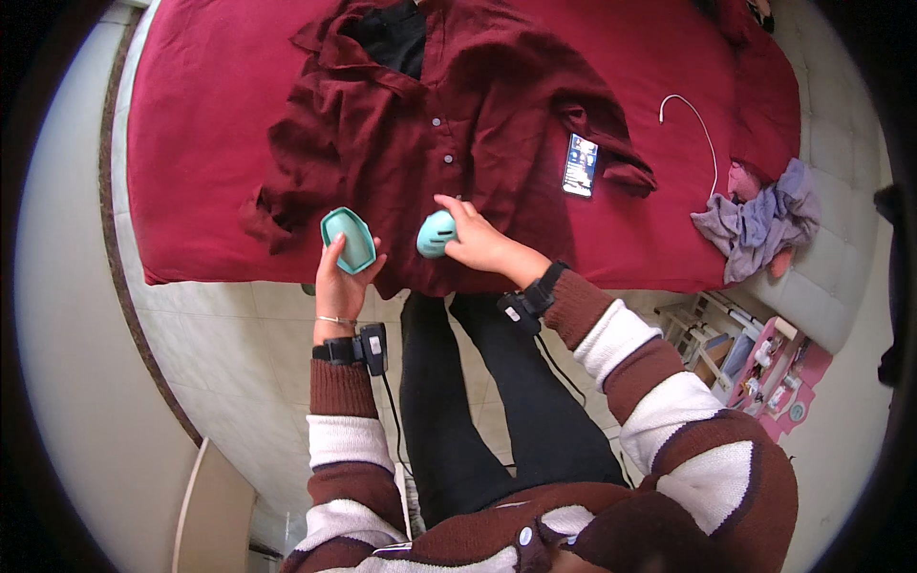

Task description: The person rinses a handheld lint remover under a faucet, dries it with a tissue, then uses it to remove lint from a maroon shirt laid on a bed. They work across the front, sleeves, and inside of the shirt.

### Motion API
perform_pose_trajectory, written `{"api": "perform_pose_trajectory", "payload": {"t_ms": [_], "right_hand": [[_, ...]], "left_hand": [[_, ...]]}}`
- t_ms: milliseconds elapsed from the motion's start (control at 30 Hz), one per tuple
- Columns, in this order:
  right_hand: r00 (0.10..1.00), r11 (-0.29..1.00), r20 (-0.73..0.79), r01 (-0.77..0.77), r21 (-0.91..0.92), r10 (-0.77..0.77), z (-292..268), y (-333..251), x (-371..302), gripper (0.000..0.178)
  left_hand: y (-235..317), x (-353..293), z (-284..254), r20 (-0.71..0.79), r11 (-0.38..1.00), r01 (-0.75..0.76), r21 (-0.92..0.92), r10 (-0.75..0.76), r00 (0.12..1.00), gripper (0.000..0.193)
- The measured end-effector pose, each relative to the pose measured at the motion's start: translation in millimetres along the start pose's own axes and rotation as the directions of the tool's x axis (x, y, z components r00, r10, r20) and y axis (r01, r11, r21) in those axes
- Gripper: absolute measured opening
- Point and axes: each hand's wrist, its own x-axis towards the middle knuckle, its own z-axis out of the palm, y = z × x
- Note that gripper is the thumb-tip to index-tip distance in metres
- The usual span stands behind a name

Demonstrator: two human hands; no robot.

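Note:
My left hand [342, 286] grips a teal, boat-shaped hollow piece [351, 244], paler inside its raised rim. In my right hand [482, 246] is a rounded teal device [436, 236] with dark slots; its kind is not plain from here. Both things are held apart, above the lower part of a dark red button-up shirt [382, 162]. The shirt lies spread out, its small pale buttons running down the front and black fabric showing inside the collar.
The shirt rests on a bed with a red sheet [201, 153]. A lit phone [580, 165] lies by the right sleeve. Farther right are a white cable [705, 124] and a crumpled lilac cloth [764, 224]. A pink-and-white shelf [769, 372] with small items stands beside the bed.

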Motion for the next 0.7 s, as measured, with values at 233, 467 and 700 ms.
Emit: {"api": "perform_pose_trajectory", "payload": {"t_ms": [233,467,700], "right_hand": [[0.757,0.988,-0.645,0.003,-0.155,-0.103,-65,97,-37,0.044],[0.505,0.659,-0.629,-0.752,0.016,0.592,-121,178,-14,0.105],[0.597,0.749,-0.727,-0.638,-0.176,0.338,-122,198,-33,0.087]], "left_hand": [[-26,19,7,-0.133,0.997,-0.029,0.075,0.039,0.990,0.034],[-24,18,13,-0.142,0.987,-0.054,0.152,0.076,0.987,0.036],[-33,13,16,-0.190,0.986,-0.077,0.149,0.105,0.976,0.039]]}}
